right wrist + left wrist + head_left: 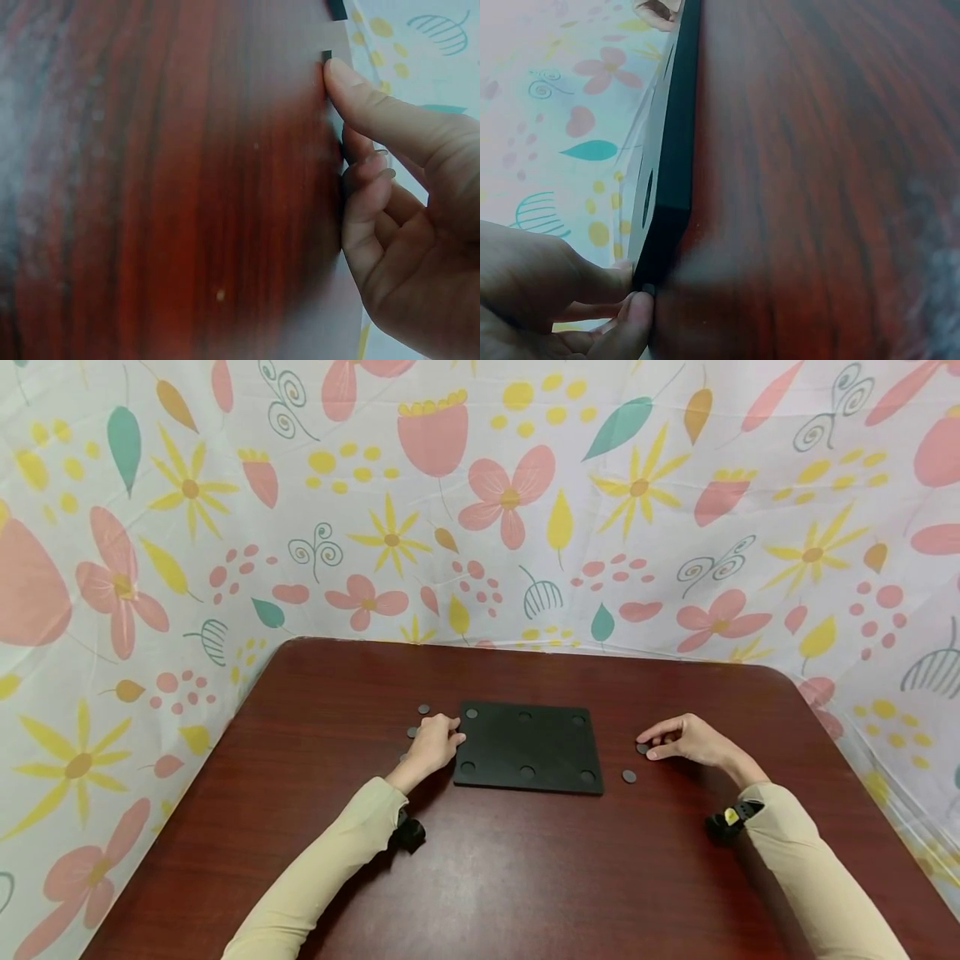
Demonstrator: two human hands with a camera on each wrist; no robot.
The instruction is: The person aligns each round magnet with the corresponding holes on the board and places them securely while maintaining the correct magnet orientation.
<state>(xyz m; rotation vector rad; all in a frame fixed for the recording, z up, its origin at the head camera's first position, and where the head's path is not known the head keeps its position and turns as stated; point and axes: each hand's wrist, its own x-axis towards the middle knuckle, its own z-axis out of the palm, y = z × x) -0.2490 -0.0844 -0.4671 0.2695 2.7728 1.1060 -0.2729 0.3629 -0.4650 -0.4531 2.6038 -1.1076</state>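
Observation:
A flat black board (528, 747) with round recesses lies on the table; its far-left recess holds a grey disc (472, 713). My left hand (433, 742) has bent fingers right at the board's left edge. In the left wrist view, a small dark piece (649, 288) shows between its thumb and fingertip; I cannot tell whether it is pinched. Right of the board, my right hand (690, 743) pinches a small dark disc (642, 748) between thumb and index finger, close over the table. The disc's edge (327, 55) shows at the thumb tip in the right wrist view.
Near the left hand lie several loose discs (423, 709), one partly hidden by the wrist. Another disc (629, 776) lies between the board and the right hand. The reddish-brown table (487, 868) backs onto a flower-patterned cloth (480, 527).

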